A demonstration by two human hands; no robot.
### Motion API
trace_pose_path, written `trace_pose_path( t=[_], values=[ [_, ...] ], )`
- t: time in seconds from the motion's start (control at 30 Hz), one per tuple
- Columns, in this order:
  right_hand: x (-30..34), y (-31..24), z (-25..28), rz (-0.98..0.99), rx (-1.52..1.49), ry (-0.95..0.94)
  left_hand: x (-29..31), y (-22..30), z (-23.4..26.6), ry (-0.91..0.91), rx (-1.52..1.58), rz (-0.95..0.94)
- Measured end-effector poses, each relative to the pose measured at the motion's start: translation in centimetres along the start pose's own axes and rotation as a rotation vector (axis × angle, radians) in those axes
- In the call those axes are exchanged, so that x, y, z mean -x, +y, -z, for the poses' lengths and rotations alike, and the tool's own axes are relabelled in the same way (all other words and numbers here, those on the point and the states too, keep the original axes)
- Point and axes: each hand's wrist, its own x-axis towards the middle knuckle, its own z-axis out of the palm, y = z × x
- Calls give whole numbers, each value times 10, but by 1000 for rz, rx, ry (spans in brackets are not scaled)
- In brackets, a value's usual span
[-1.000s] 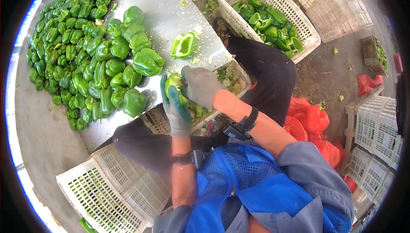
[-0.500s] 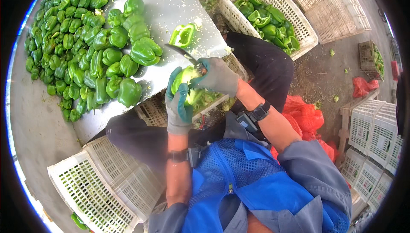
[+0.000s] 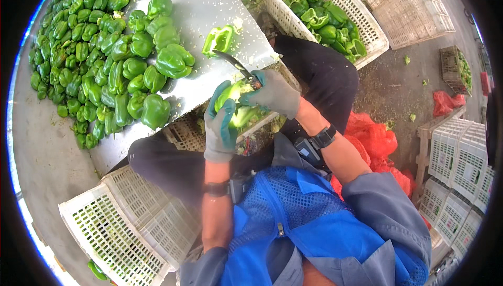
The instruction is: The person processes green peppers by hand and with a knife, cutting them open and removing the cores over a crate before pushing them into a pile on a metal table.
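My left hand (image 3: 221,123), in a grey and teal glove, is closed around a cut green bell pepper (image 3: 228,95), its pale inside turned toward my right hand. In my gloved right hand (image 3: 274,93) is a knife (image 3: 237,65) with a dark curved blade that points up and to the left. The fingers of that hand touch the pepper's open side. Beyond the blade, a hollowed pepper half (image 3: 218,40) lies on the metal table (image 3: 207,3). Directly below my hands sits a crate (image 3: 258,131) with pepper scraps in it.
A large heap of green peppers (image 3: 78,50) covers the table's left side. A white crate of cut peppers (image 3: 361,18) stands at the far right. Red mesh sacks (image 3: 369,142) lie right of my leg. Stacked crates (image 3: 456,155) stand at the right, another white crate (image 3: 112,223) at lower left.
The knife blade has swung from nearly level to a steeper slant, and my right hand has shifted slightly right. My left hand still grips the pepper.
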Motion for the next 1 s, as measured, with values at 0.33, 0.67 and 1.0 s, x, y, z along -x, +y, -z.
trace_pose_path(
  t=[0.33,0.67,1.0],
  values=[
    [34,20,32,-167,-1009,49,-8,-6,25,-33,476,82],
    [16,-27,5,576,823,42,-1,-44,27,-46,-874,-650],
    [-3,-22,-2,66,-67,332,-3,-42,11,-138,-666,-387]
  ],
)
